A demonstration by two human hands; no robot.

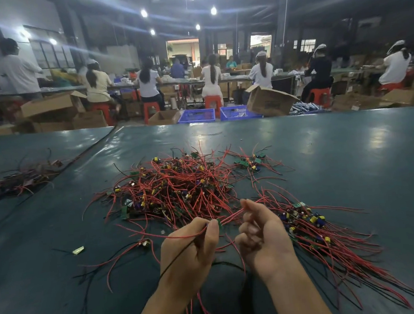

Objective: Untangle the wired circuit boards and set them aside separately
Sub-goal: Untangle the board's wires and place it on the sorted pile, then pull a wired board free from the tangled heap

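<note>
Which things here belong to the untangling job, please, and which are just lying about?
In the job: tangled pile of wired boards; sorted bundle at right; small board pinched by the left hand; its red wire pinched by the right hand.

Lying about: pale scrap; dark wire heap far left; blue crates and cardboard box beyond the table.

I'm on a factory assembly floor.
Rows of workers [148, 83] on red stools [151, 110] at long benches [238, 78], cardboard boxes [269, 100], blue crates [196, 115], my green-covered table [328, 156] heaped with wired boards [178, 183].

Dim hall, streaking lamp glare, fisheye edges
</note>
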